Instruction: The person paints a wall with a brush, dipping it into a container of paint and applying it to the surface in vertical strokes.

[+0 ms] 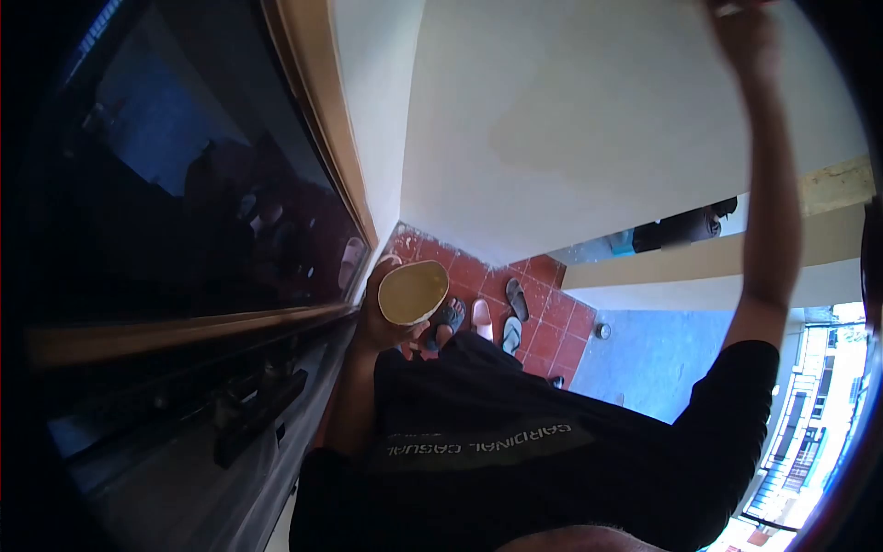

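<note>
My left hand (370, 313) is closed around a pale bowl (413, 293) with a yellowish inside, seen from above. Whether that yellow is liquid or the bowl's own colour is hard to tell. The arm on the other side is stretched up along the wall (570, 101), and my right hand (750, 41) is at the top edge of the view. Its fingers look closed, with a bit of something reddish and whitish at them, mostly cut off by the frame. A slightly darker patch shows on the wall's surface.
A dark glass pane in a wooden frame (322, 101) stands close on the left, with a black handle (262, 414) below. Several sandals, including a pink slipper (481, 316), lie on red floor tiles (561, 350). Dark items rest beyond a low ledge (681, 267); a railing is at lower right.
</note>
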